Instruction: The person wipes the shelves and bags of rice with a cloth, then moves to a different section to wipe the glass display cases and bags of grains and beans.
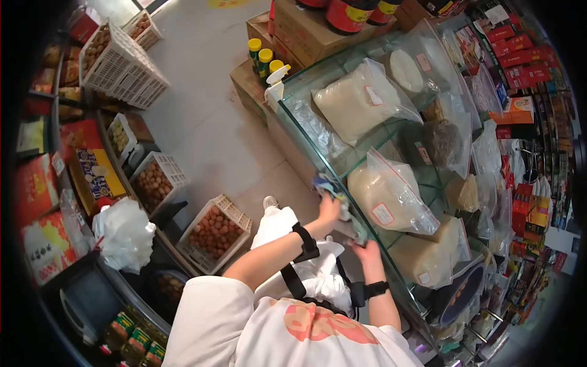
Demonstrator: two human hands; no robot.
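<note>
A crumpled, multicoloured cloth [346, 214] with blue, green and grey patches hangs between my hands, along the near side of the glass case [318, 156]. My left hand [330, 208] grips its upper part, close to the glass edge. Lower down, my right hand [367, 251] is closed on the cloth's other end; some of its fingers are hidden. Inside the case, bags of white grain lie in glass compartments. The nearest bag [382, 192] sits just beyond the cloth, on the far side of the glass.
On the left stand crates of eggs [214, 231], a stacked white crate [125, 70] and a shelf with a white plastic bag [125, 232]. Cardboard boxes [306, 33] and yellow-capped bottles [264, 58] stand past the case. A white spray bottle [276, 85] is at its corner.
</note>
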